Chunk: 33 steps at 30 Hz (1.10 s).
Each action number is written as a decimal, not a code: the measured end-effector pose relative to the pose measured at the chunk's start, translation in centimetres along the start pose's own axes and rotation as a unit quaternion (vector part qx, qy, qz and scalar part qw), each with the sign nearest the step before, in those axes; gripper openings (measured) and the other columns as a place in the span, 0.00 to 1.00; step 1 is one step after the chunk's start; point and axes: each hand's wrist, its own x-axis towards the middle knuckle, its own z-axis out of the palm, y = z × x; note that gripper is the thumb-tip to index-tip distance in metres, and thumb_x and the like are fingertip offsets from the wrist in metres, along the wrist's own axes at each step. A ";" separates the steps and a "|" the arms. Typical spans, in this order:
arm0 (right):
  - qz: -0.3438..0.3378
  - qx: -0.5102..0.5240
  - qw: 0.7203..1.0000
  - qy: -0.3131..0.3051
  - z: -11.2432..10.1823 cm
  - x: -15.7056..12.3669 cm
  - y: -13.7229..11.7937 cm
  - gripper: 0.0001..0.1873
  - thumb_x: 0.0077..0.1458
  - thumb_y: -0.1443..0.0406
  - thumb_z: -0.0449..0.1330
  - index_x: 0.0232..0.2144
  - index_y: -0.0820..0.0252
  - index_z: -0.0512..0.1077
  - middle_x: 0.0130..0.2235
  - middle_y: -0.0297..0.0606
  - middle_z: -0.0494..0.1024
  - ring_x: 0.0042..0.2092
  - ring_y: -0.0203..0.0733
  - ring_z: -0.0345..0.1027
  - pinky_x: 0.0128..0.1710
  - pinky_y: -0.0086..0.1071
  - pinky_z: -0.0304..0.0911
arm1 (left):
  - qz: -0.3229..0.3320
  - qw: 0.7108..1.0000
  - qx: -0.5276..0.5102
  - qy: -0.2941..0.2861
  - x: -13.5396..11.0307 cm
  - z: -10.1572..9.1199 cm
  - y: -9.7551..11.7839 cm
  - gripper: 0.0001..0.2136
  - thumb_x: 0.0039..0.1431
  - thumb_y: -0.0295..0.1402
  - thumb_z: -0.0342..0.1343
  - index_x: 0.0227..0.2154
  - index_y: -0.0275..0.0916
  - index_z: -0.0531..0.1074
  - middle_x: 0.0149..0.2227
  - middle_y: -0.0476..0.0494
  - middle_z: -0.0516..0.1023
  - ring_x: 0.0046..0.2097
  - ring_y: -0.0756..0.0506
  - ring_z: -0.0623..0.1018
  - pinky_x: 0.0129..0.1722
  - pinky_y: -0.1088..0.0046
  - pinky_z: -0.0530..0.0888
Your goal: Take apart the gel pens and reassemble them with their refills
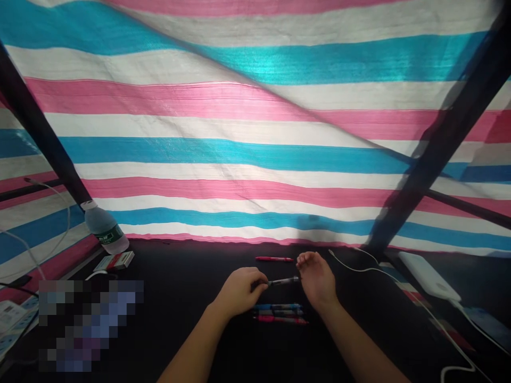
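Observation:
My left hand [242, 290] pinches one end of a dark, partly clear pen [284, 281] between thumb and fingertips. The pen lies level above the black table, pointing to the right. At its far end is my right hand [318, 280], palm turned inward and fingers loosely bent, not gripping it; whether the palm touches the tip I cannot tell. Just below the held pen, several pens rest side by side, among them a blue pen [278, 307] and a red pen [281, 320]. Beyond my hands a single red pen [274, 259] lies crosswise.
At the left back stand a water bottle [106, 227] and a small box [114, 261]. A white power bank [429, 276] with a white cable [371, 269] lies on the right. A power strip [18, 322] is at far left; part of the left side is pixelated. Striped sheeting [239, 154] hangs behind.

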 end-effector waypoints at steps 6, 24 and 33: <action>-0.063 -0.122 0.990 0.043 -1.9 1.3 0.7 0.12 0.55 0.55 0.62 0.26 0.53 0.71 0.28 0.32 0.69 0.32 0.42 0.65 0.33 0.35 0.63 | 0.030 0.996 0.069 -0.057 -0.4 -0.2 -0.3 0.03 0.55 0.30 0.62 0.32 0.44 0.79 0.32 0.48 0.80 0.37 0.43 0.78 0.39 0.67 0.71; -0.128 -0.549 0.820 -0.103 -5.5 2.5 4.6 0.19 0.52 0.61 0.63 0.48 0.46 0.79 0.54 0.38 0.79 0.62 0.58 0.60 0.65 0.55 0.50 | 0.085 0.987 0.064 -0.121 -0.5 1.9 1.5 0.22 0.49 0.42 0.71 0.48 0.48 0.77 0.42 0.45 0.77 0.43 0.40 0.76 0.45 0.65 0.73; -0.115 -0.585 0.799 -0.072 -4.3 1.6 3.9 0.02 0.51 0.60 0.66 0.29 0.46 0.81 0.32 0.40 0.76 0.42 0.55 0.64 0.48 0.47 0.57 | 0.086 0.987 0.063 -0.120 -0.5 1.8 1.7 0.25 0.49 0.44 0.71 0.50 0.47 0.76 0.43 0.44 0.76 0.44 0.40 0.76 0.45 0.66 0.73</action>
